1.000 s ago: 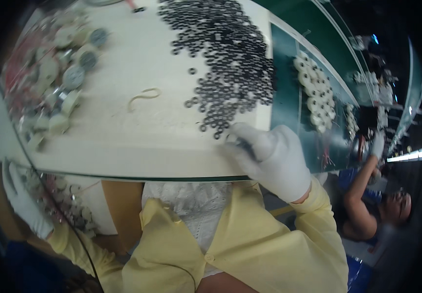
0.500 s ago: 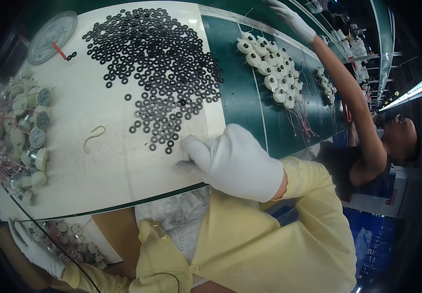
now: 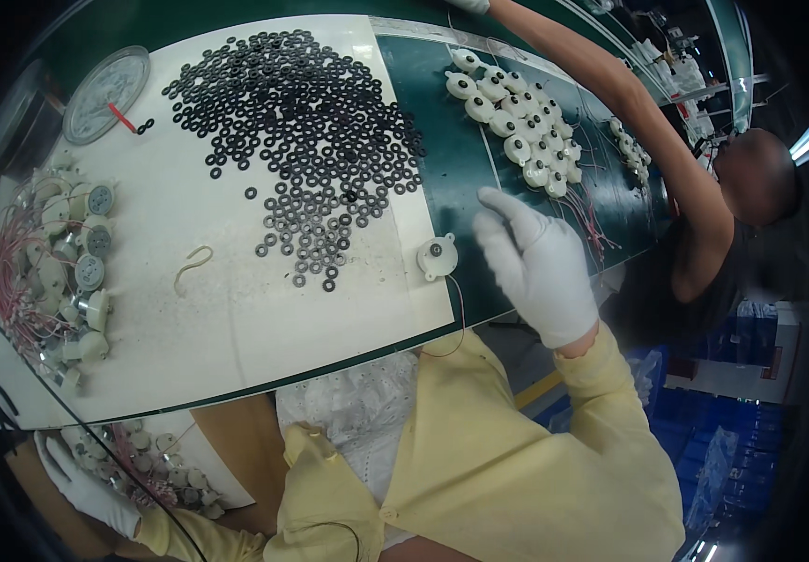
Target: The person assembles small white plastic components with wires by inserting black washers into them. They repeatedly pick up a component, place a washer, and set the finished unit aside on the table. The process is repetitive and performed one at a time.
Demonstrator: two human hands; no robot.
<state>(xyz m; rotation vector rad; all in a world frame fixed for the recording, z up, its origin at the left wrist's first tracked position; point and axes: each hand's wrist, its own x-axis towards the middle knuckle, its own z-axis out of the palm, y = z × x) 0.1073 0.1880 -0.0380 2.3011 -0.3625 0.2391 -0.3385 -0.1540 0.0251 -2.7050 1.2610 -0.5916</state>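
Note:
My right hand [image 3: 547, 279], in a white glove, is above the green table strip near the front edge. Its fingers are apart and hold nothing. Just left of it, a small round white motor [image 3: 436, 257] with a black centre lies at the white board's right edge, its thin wire hanging over the table edge. My gloved left hand [image 3: 88, 489] is low at the far left, fingers stretched out, beside a box of similar motors [image 3: 151, 464] with pink wires. Many small black rings [image 3: 301, 122] are spread over the white board [image 3: 264, 347].
Wired motors [image 3: 67, 253] are heaped at the board's left side. A round clear lid [image 3: 104, 94] with a red strip [image 3: 121, 117] lies behind them. Rows of white motors [image 3: 521, 122] stand on the green mat [image 3: 446, 155]. A co-worker's arm [image 3: 601, 80] reaches over the far right.
My right hand has moved right from the board and opened. The single motor now shows at the board's edge. The co-worker's arm has swung left; my left hand stays by the box.

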